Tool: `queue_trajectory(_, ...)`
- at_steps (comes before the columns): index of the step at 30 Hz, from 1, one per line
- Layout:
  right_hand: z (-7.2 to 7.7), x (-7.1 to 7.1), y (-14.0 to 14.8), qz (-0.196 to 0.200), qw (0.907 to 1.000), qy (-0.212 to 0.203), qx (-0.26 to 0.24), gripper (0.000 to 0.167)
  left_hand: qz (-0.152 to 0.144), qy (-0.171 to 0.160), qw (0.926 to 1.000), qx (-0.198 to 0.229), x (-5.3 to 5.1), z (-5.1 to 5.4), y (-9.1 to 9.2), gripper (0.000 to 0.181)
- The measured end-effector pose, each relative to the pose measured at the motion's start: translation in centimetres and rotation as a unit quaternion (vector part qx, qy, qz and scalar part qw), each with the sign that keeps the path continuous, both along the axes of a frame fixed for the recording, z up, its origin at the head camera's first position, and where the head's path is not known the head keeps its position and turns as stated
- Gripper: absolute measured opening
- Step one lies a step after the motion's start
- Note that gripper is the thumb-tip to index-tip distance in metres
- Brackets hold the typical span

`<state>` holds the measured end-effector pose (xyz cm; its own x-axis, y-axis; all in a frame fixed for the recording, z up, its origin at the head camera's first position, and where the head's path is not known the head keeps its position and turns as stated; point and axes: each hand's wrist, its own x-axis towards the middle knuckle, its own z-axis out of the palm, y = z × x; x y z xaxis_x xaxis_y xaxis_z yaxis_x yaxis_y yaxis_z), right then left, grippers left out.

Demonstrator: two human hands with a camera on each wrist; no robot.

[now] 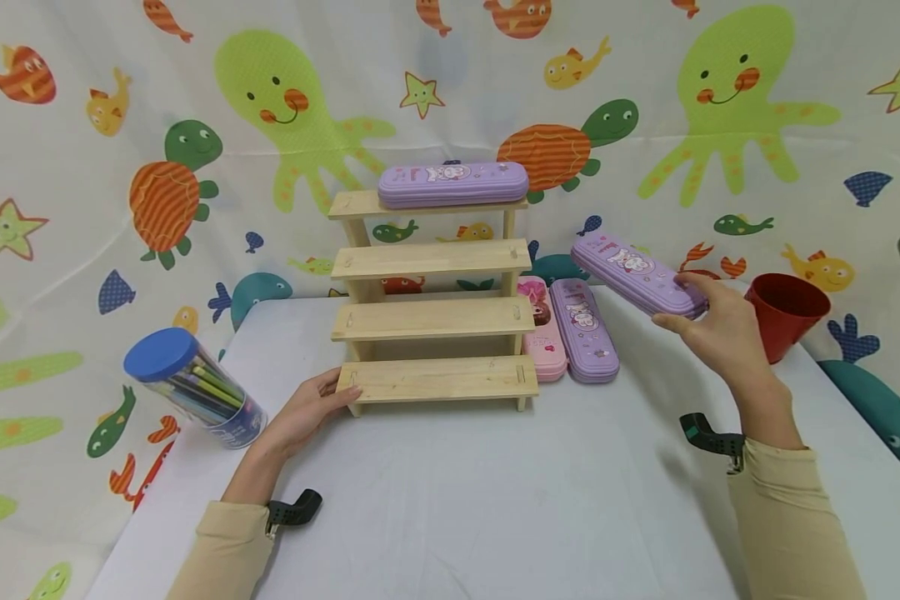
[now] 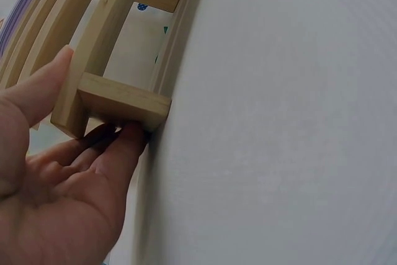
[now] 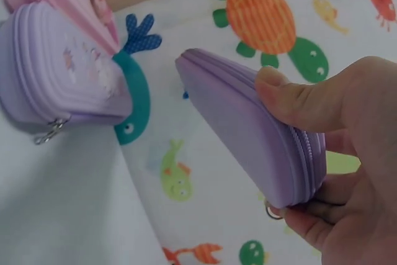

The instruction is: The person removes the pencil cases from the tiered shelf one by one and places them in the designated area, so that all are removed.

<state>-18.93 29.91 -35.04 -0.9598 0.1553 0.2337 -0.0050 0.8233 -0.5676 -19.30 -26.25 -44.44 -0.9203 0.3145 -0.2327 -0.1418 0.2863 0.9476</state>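
A purple zippered pencil case (image 1: 637,271) is held in the air by my right hand (image 1: 727,333), which grips its near end; the right wrist view shows the thumb on one edge of the pencil case (image 3: 248,122) and fingers beneath. My left hand (image 1: 311,408) holds the left end of the lowest step of a wooden tiered rack (image 1: 435,379). In the left wrist view the thumb lies over the board's end and the fingers reach behind the rack's leg (image 2: 124,100). Another purple pencil case (image 1: 453,185) lies across the top step.
Beside the rack's right side, a pink pencil case (image 1: 543,333) and a purple pencil case (image 1: 585,329) lie on the white table (image 1: 450,500). A red cup (image 1: 786,312) stands behind my right hand. Left stands a clear blue-lidded jar of pens (image 1: 202,387). A sea-animal cloth hangs behind.
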Motion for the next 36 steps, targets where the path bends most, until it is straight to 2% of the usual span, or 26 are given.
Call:
queue_trajectory(3, -0.8, -0.3, 0.5, -0.005, 0.9997, -0.024, -0.002, 0.076, -0.001, -0.001, 1.0, 0.001, 0.1, 0.1, 0.0, 0.083)
queue_trajectory(12, -2.8, -1.0, 1.8, -0.012, 0.9988, -0.046, 0.008, 0.071, 0.005, -0.004, 1.0, -0.003, 0.0, 0.1, -0.1, 0.085)
queue_trajectory(17, -4.0, -1.5, 2.5, -0.01, 0.9957, -0.091, 0.014, 0.075, 0.008, -0.008, 0.9999, -0.006, -0.1, 0.1, 0.0, 0.085)
queue_trajectory(20, -4.3, -1.5, 2.9, 0.003, 0.9926, -0.121, 0.017, 0.077, 0.007, -0.008, 0.9999, -0.004, 0.0, 0.1, 0.1, 0.086)
queue_trajectory(24, -4.6, -1.7, 3.1, 0.04, 0.9874, -0.148, 0.038, 0.079, 0.011, -0.01, 0.9999, 0.001, 0.0, 0.1, 0.1, 0.084)
queue_trajectory(31, -5.3, -1.9, 2.9, 0.093, 0.9711, -0.212, 0.058, 0.087, 0.004, -0.005, 1.0, 0.001, 0.0, -0.1, 0.1, 0.083)
queue_trajectory(36, -5.4, -1.8, 2.7, 0.112, 0.9677, -0.218, 0.059, 0.083, 0.005, -0.006, 1.0, -0.001, 0.0, -0.1, 0.0, 0.084)
